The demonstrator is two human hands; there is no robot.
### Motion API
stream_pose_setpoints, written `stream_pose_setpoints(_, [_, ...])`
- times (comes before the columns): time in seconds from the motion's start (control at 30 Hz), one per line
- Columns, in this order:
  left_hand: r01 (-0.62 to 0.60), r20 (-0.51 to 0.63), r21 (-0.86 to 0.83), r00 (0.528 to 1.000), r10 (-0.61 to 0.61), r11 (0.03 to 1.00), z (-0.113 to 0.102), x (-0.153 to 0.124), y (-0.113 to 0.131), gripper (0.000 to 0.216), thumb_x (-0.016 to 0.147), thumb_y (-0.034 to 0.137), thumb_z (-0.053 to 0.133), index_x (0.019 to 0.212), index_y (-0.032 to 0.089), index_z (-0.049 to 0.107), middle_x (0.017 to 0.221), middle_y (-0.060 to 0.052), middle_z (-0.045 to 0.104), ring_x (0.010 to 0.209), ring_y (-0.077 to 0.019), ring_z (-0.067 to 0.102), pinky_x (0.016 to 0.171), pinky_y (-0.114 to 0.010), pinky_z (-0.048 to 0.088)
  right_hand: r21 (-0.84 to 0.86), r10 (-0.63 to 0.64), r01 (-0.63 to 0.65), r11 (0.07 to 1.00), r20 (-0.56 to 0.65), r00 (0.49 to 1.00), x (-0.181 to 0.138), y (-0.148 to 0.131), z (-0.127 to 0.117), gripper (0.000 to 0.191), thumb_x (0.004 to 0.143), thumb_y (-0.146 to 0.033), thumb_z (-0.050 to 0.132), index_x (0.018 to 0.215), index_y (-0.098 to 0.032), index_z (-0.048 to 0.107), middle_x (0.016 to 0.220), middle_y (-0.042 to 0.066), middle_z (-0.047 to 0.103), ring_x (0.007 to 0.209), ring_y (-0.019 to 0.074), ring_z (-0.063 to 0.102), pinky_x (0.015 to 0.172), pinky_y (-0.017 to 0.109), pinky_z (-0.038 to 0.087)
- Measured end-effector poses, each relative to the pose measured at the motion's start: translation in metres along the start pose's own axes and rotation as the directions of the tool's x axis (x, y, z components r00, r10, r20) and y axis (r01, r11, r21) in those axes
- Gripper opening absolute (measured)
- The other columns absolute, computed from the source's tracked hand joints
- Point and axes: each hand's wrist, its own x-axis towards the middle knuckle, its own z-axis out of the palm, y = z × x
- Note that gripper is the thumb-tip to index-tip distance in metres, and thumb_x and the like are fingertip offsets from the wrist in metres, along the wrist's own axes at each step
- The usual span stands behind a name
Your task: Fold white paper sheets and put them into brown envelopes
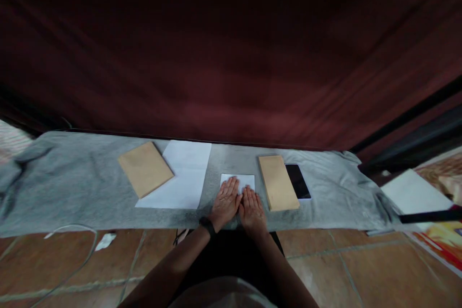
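One broad dark red curtain (pixel 224 82) at twelve o'clock, filling the far side; brown floor tiles (pixel 317 260) at six. Between these, a long bench (pixel 335 192) draped in grey cloth, running from nine to three.

With the small white paper (pixel 247 181) as the clock's centre: at nine, a large white sheet (pixel 187 178), lying flat; farther out at nine, a tan pad (pixel 146 169), set askew and overlapping that sheet; at three, a narrower tan block (pixel 278 183), near but apart.

Looks like a pressing or smoothing step, judging by the palms. Seems to call next for even, steady pressure, to avoid skidding on the soft cloth.

In the grip, nothing pinched. Left hand (pixel 224 202) flat, palm down, fingers straight and close together over the paper; right hand (pixel 252 211) alongside at three, also palm down, fingers only slightly parted, tips on the paper. Thumbs meeting or nearly so; cannot tell which.

Just beyond the block at three, a dark-screened phone (pixel 298 181). At seven, on the left wrist, a black band (pixel 207 226).
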Motion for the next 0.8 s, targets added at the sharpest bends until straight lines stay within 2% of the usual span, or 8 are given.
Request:
stream_pose_setpoints(0.13, [0.107, -0.034, 0.022, 0.994, -0.106, 0.994, -0.003, -0.006, -0.012, 0.060, 0.100, 0.029, 0.036, 0.157, 0.009, 0.031, 0.160, -0.018, 0.038, 0.152, -0.0283, 0.027, 0.124, -0.052, 0.025, 0.047, 0.066, -0.066, 0.997, -0.002, 0.998, 0.005, -0.003, -0.003, 0.054, 0.102, -0.024, 0.038, 0.154, -0.012, 0.040, 0.154, 0.017, 0.046, 0.144, 0.0286, 0.044, 0.121, 0.050, 0.032])
stream_pose_setpoints(0.23, [0.128, -0.038, 0.025, 0.991, -0.127, 0.992, -0.003, -0.009, -0.019, 0.061, 0.099, 0.029, 0.037, 0.157, 0.010, 0.032, 0.160, -0.018, 0.038, 0.152, -0.0290, 0.028, 0.123, -0.053, 0.025, 0.109, 0.115, -0.119, 0.987, 0.040, 0.993, 0.021, -0.011, -0.005, 0.051, 0.103, -0.024, 0.037, 0.153, -0.013, 0.043, 0.154, 0.015, 0.047, 0.144, 0.0279, 0.044, 0.122, 0.050, 0.031])
stream_pose_setpoints(0.33, [0.112, -0.028, 0.026, 0.993, -0.111, 0.993, 0.000, -0.009, -0.023, 0.061, 0.097, 0.024, 0.035, 0.156, 0.011, 0.034, 0.159, -0.017, 0.040, 0.152, -0.0287, 0.028, 0.122, -0.053, 0.026, 0.169, 0.057, -0.072, 0.983, 0.093, 0.994, 0.043, -0.020, -0.004, 0.050, 0.104, -0.027, 0.036, 0.152, -0.014, 0.043, 0.156, 0.013, 0.045, 0.146, 0.0242, 0.041, 0.123, 0.046, 0.029])
stream_pose_setpoints(0.47, [0.108, -0.017, 0.026, 0.994, -0.107, 0.994, -0.001, -0.007, -0.022, 0.059, 0.097, 0.022, 0.031, 0.154, 0.008, 0.037, 0.158, -0.018, 0.042, 0.152, -0.0289, 0.028, 0.122, -0.053, 0.025, 0.127, 0.053, -0.068, 0.990, 0.113, 0.992, 0.060, -0.021, 0.002, 0.049, 0.106, -0.029, 0.037, 0.152, -0.013, 0.043, 0.155, 0.013, 0.045, 0.147, 0.0224, 0.039, 0.124, 0.044, 0.027])
stream_pose_setpoints(0.63, [0.117, -0.035, -0.005, 0.992, -0.117, 0.993, -0.005, -0.007, -0.018, 0.060, 0.098, 0.030, 0.035, 0.152, 0.006, 0.040, 0.158, -0.020, 0.039, 0.151, -0.0320, 0.029, 0.122, -0.055, 0.024, 0.065, 0.085, -0.090, 0.994, 0.076, 0.994, 0.055, -0.004, 0.003, 0.053, 0.105, -0.031, 0.041, 0.155, -0.014, 0.037, 0.159, 0.013, 0.039, 0.149, 0.0246, 0.035, 0.123, 0.046, 0.027])
stream_pose_setpoints(0.8, [0.116, -0.077, -0.007, 0.990, -0.116, 0.993, -0.005, -0.007, -0.017, 0.060, 0.098, 0.031, 0.037, 0.154, 0.009, 0.037, 0.158, -0.018, 0.039, 0.150, -0.0306, 0.032, 0.122, -0.054, 0.026, 0.012, 0.132, -0.133, 0.991, 0.015, 0.991, 0.046, 0.009, 0.002, 0.053, 0.106, -0.032, 0.040, 0.155, -0.011, 0.037, 0.158, 0.016, 0.041, 0.149, 0.0276, 0.034, 0.121, 0.048, 0.029])
